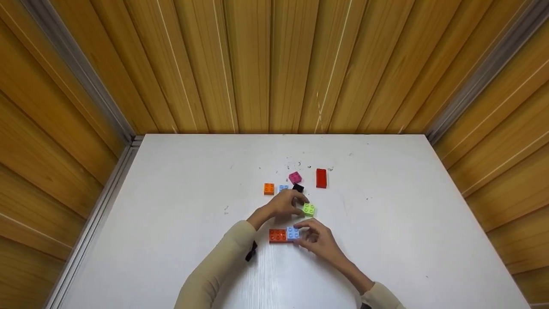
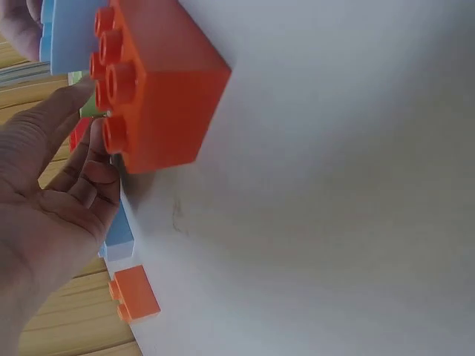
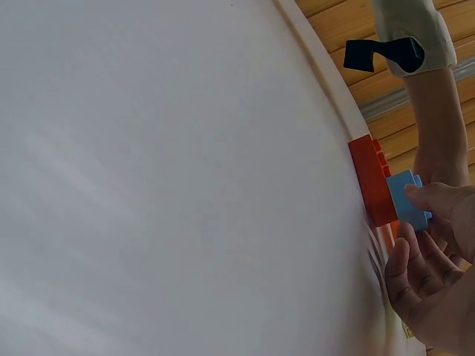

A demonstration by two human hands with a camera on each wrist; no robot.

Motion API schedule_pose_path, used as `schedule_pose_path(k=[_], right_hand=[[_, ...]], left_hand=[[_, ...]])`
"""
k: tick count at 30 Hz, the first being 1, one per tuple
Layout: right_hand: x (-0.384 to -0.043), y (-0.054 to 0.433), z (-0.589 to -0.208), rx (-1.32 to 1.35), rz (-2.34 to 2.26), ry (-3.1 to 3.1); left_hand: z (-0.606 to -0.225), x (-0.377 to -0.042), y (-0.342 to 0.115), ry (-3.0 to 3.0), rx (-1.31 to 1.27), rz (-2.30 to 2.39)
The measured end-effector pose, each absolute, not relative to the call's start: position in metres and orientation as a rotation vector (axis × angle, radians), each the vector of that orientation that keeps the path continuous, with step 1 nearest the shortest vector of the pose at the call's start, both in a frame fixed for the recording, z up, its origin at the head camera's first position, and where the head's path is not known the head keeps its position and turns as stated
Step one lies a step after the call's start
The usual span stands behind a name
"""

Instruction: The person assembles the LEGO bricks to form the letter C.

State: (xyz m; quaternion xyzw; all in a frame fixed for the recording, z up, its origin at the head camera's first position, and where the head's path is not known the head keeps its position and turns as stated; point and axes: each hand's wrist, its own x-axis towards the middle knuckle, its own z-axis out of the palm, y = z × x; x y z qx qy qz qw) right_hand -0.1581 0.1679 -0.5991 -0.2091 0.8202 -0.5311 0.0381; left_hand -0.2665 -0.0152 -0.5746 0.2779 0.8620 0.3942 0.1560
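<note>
A light blue brick (image 1: pixel 293 233) sits on the right end of a long red-orange brick (image 1: pixel 277 235), whose other studs show to its left. My right hand (image 1: pixel 319 241) pinches the blue brick between thumb and fingers; the right wrist view shows the thumb on the blue brick (image 3: pixel 407 199). Farther from me, my left hand (image 1: pixel 284 203) holds a light green brick (image 1: pixel 309 209) at its left side between thumb and finger. In the left wrist view, the red-orange brick (image 2: pixel 167 111) partly hides that green brick.
Beyond the left hand lie an orange brick (image 1: pixel 269 189), another light blue brick (image 1: pixel 283 188), a black brick (image 1: pixel 298 188) and a magenta brick (image 1: pixel 295 177). A long red brick (image 1: pixel 321 178) lies to their right. Wood-patterned walls (image 1: pixel 270 68) bound the white table (image 1: pixel 386 206).
</note>
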Motion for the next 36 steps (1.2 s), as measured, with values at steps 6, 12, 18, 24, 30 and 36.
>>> schedule_pose_path(k=[6, 12, 18, 24, 30, 36], right_hand=[[-0.160, 0.166, -0.601, -0.637, -1.654, 2.509], [-0.162, 0.166, -0.597, -0.626, -1.662, 2.494], [-0.166, 0.170, -0.593, -0.576, -1.653, 2.501], [-0.171, 0.169, -0.589, -0.516, -1.629, 2.563], [-0.170, 0.161, -0.569, -0.486, -1.652, 2.553], [-0.181, 0.158, -0.585, -0.532, -1.664, 2.575]], left_hand=[[-0.574, -0.263, -0.040, 2.541, 0.733, 1.118], [-0.574, -0.256, -0.071, 2.600, 0.727, 1.070], [-0.571, -0.247, -0.107, 2.634, 0.661, 1.123], [-0.570, -0.231, -0.135, 2.547, 0.608, 1.410], [-0.569, -0.217, -0.144, 2.482, 0.638, 1.522], [-0.570, -0.207, -0.138, 2.436, 0.661, 1.549]])
